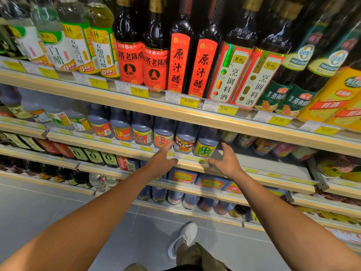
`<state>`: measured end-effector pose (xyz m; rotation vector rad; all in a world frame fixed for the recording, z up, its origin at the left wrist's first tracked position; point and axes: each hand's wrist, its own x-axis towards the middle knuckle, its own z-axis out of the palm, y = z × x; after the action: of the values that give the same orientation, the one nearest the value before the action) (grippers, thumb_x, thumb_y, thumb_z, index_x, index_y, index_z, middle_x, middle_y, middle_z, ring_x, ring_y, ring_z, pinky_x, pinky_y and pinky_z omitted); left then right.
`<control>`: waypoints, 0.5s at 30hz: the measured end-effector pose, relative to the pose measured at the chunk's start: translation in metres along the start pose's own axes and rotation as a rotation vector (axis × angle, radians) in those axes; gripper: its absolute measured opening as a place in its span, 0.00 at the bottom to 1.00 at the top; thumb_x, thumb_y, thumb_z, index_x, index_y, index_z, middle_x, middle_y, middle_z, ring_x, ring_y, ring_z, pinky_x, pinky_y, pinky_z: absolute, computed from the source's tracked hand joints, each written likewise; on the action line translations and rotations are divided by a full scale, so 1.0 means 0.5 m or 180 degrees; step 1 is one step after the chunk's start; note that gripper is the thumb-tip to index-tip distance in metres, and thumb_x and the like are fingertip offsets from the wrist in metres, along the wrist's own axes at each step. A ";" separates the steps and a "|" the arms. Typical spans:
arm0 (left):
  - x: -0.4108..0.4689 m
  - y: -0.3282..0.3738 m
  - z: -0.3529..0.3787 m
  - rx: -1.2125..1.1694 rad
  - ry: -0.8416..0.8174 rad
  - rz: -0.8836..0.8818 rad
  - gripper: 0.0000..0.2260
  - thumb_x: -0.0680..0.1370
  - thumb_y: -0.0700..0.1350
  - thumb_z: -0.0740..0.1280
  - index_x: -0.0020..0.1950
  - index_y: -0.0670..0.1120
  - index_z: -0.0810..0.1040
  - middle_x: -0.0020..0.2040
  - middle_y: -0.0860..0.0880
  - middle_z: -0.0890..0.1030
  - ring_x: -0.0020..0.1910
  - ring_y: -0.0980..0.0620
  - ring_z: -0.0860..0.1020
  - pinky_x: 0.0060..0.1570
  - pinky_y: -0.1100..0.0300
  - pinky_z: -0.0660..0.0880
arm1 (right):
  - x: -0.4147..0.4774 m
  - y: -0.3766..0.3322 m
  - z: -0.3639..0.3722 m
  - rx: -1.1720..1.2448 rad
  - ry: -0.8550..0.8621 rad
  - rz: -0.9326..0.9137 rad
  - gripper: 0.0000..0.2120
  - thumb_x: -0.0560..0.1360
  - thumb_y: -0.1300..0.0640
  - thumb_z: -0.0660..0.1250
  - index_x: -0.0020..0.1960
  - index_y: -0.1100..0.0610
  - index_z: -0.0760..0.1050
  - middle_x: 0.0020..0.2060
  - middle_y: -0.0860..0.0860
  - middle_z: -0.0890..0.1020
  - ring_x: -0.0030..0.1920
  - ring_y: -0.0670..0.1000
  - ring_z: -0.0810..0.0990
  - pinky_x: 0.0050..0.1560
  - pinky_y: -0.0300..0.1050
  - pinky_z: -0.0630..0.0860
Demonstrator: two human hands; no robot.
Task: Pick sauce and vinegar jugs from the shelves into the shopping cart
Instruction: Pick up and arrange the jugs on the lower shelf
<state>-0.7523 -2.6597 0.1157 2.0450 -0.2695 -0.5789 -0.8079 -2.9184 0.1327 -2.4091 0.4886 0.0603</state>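
A row of dark vinegar jugs stands on the second shelf from the top. My left hand [163,159] reaches toward the jug with the brown and red label [185,138], its fingers stretched out at the jug's lower left, and holds nothing. My right hand [225,160] is spread just right of the jug with the yellow and green label [206,143], thumb near its base; whether it touches is unclear. No shopping cart is in view.
Tall glass bottles of vinegar and cooking wine [230,71] fill the top shelf. The wooden shelf edge [195,114] with yellow price tags juts out above my hands. Lower shelves hold more jugs [181,176]. My shoe [183,239] stands on the grey tile floor.
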 end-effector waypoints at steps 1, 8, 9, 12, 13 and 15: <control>-0.018 0.004 0.000 0.0079 0.0025 0.0079 0.34 0.79 0.46 0.69 0.82 0.56 0.56 0.79 0.54 0.62 0.76 0.48 0.65 0.68 0.51 0.70 | -0.014 0.001 -0.003 -0.0077 0.0016 -0.0015 0.42 0.71 0.49 0.79 0.77 0.61 0.63 0.74 0.59 0.68 0.74 0.59 0.67 0.73 0.51 0.64; -0.104 0.021 0.021 0.0798 -0.0028 0.0588 0.37 0.79 0.50 0.68 0.83 0.53 0.52 0.83 0.56 0.51 0.81 0.53 0.51 0.79 0.51 0.55 | -0.108 0.024 -0.024 -0.0860 0.0112 -0.0157 0.46 0.73 0.45 0.76 0.81 0.58 0.56 0.81 0.57 0.57 0.81 0.58 0.54 0.78 0.51 0.55; -0.110 0.021 0.026 0.0895 -0.0027 0.0678 0.38 0.79 0.51 0.69 0.83 0.52 0.52 0.83 0.54 0.51 0.81 0.52 0.50 0.79 0.51 0.54 | -0.122 0.030 -0.027 -0.0924 0.0158 -0.0177 0.46 0.73 0.45 0.76 0.81 0.58 0.56 0.81 0.56 0.57 0.80 0.58 0.54 0.78 0.52 0.55; -0.125 0.023 0.042 0.1107 -0.0057 0.0959 0.39 0.78 0.54 0.69 0.83 0.52 0.51 0.83 0.52 0.51 0.82 0.50 0.49 0.79 0.46 0.55 | -0.161 0.052 -0.041 -0.1063 0.0220 -0.0214 0.46 0.73 0.44 0.75 0.81 0.57 0.55 0.81 0.57 0.56 0.80 0.58 0.54 0.78 0.53 0.56; -0.130 0.024 0.050 0.1185 -0.0074 0.1026 0.39 0.78 0.56 0.69 0.83 0.52 0.52 0.83 0.51 0.51 0.82 0.49 0.49 0.78 0.45 0.55 | -0.173 0.061 -0.048 -0.1075 0.0243 -0.0205 0.46 0.73 0.43 0.75 0.81 0.57 0.55 0.81 0.56 0.56 0.80 0.58 0.54 0.78 0.53 0.57; -0.137 0.031 0.067 0.1353 -0.0104 0.1120 0.39 0.77 0.56 0.68 0.83 0.51 0.52 0.83 0.50 0.51 0.82 0.48 0.49 0.78 0.44 0.56 | -0.197 0.080 -0.063 -0.1097 0.0300 -0.0162 0.45 0.74 0.44 0.75 0.82 0.56 0.55 0.81 0.56 0.55 0.80 0.58 0.54 0.79 0.54 0.57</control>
<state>-0.8278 -2.6647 0.1346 2.3174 -0.8112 -0.3550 -0.9164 -2.9336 0.1493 -2.7710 0.4923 0.0090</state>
